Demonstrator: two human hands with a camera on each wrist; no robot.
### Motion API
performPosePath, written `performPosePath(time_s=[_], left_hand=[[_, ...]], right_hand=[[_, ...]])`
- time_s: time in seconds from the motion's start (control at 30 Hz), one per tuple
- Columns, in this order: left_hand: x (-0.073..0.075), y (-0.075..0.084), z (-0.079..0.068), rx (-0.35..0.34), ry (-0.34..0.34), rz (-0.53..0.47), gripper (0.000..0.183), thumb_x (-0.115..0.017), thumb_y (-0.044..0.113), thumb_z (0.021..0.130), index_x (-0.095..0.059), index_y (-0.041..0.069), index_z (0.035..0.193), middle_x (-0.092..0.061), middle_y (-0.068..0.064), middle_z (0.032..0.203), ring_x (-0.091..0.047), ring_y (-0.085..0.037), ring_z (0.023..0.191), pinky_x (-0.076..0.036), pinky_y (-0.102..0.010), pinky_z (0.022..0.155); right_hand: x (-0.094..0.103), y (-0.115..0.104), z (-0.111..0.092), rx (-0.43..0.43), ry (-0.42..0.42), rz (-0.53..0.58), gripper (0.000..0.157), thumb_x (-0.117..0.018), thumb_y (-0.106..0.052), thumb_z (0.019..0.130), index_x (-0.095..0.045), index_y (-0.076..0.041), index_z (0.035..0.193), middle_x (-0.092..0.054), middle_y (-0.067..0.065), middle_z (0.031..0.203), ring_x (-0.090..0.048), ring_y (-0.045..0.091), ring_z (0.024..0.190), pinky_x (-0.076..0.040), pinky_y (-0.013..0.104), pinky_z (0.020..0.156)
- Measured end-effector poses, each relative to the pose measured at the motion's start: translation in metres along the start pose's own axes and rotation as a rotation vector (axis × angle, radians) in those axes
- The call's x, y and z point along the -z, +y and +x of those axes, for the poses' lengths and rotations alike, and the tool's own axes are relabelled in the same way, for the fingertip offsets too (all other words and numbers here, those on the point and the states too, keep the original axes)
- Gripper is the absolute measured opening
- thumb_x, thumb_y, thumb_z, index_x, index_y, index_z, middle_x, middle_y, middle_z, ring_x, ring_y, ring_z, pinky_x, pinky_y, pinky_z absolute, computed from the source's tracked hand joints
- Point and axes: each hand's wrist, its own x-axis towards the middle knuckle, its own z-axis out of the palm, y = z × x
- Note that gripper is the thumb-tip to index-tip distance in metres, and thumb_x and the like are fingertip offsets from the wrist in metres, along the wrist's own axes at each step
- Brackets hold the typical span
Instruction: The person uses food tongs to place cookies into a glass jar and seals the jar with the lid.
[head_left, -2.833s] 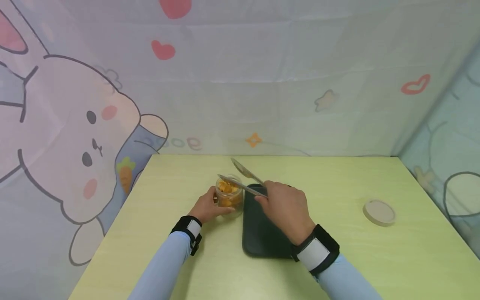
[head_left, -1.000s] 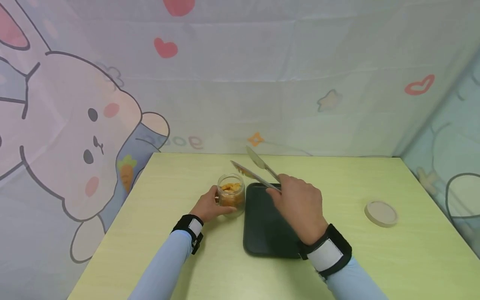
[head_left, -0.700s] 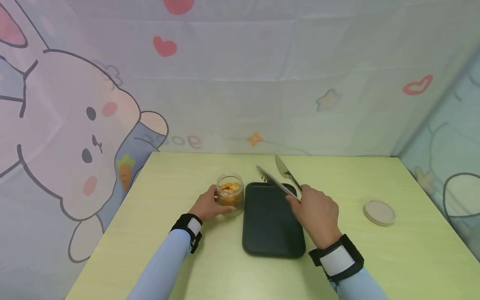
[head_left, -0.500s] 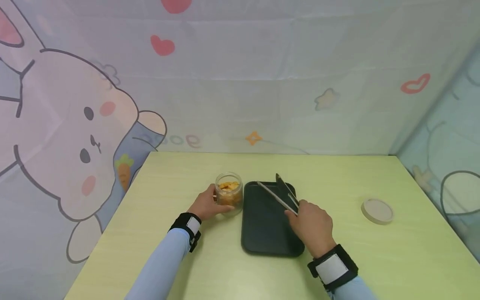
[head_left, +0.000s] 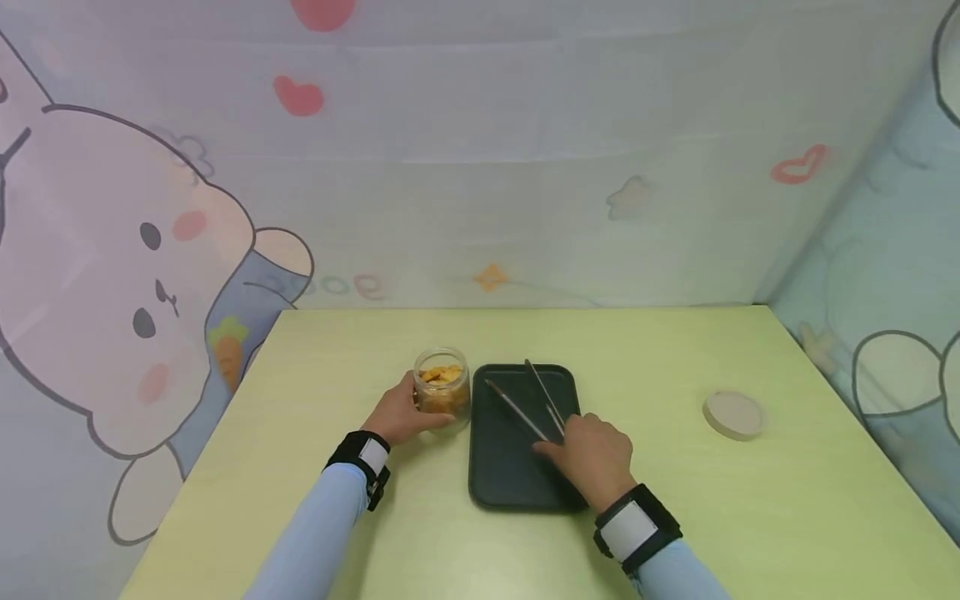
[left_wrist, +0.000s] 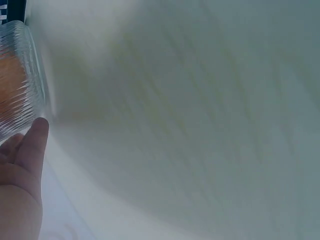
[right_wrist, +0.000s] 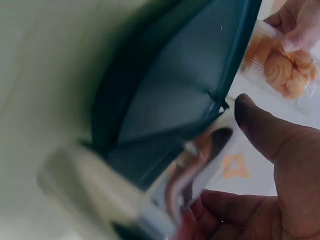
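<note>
A clear glass jar (head_left: 444, 402) holding golden-orange snack pieces (head_left: 441, 375) stands left of the dark tray. My left hand (head_left: 403, 414) grips it from the left, thumb along its near side; in the left wrist view its ribbed base shows beside the fingers. Metal tongs (head_left: 517, 410) sit in my right hand (head_left: 596, 458), which holds them over the tray's right edge. Their two arms are spread, tips toward the tray's far end, with nothing visible between them. Blurred tong metal fills the foreground of the right wrist view, where the snack pieces look spiral-shaped.
The dark rectangular tray (head_left: 498, 487) lies on the pale yellow-green table (head_left: 420, 533), close beside the jar. A round beige lid (head_left: 733, 415) lies farther right. Behind the table hangs a printed cloth (head_left: 480, 150).
The tongs first reached over the jar's mouth; my right hand has carried them right, then lowered them toward the tray. My left hand still holds the jar. The head view has turned slightly right.
</note>
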Motion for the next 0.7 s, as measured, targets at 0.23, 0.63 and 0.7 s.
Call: performPosePath(time_s=[0.23,0.63,0.7], left_hand=[[0.001,0.004,-0.001,0.003,-0.014,0.036,0.092,-0.085,0.044,0.073,-0.038,0.002,0.14,-0.052,-0.019,0.138,-0.049,-0.035,0.127,-0.044,-0.049,0.1],[0.002,0.005,0.0,0.007,-0.014,0.046,0.085,-0.086,0.039,0.074,-0.041,0.002,0.135,-0.054,-0.018,0.135,-0.052,-0.034,0.124,-0.044,-0.048,0.1],[0.001,0.006,0.001,0.0,-0.014,0.043,0.084,-0.086,0.039,0.074,-0.041,0.002,0.135,-0.054,-0.018,0.134,-0.052,-0.034,0.124,-0.044,-0.048,0.099]], right_hand=[[0.016,0.018,0.008,-0.014,0.042,-0.013,0.059,-0.069,-0.056,0.084,-0.047,-0.012,0.051,-0.034,-0.003,0.048,-0.036,0.011,0.042,-0.022,0.025,0.037],[0.046,0.096,0.038,-0.044,0.119,-0.021,0.059,-0.066,-0.051,0.088,-0.061,0.007,0.086,-0.054,0.025,0.078,-0.056,0.041,0.069,-0.044,0.048,0.047],[0.046,0.117,0.043,-0.047,0.139,-0.026,0.063,-0.066,-0.051,0.088,-0.06,0.011,0.095,-0.054,0.031,0.085,-0.056,0.048,0.078,-0.046,0.054,0.052]])
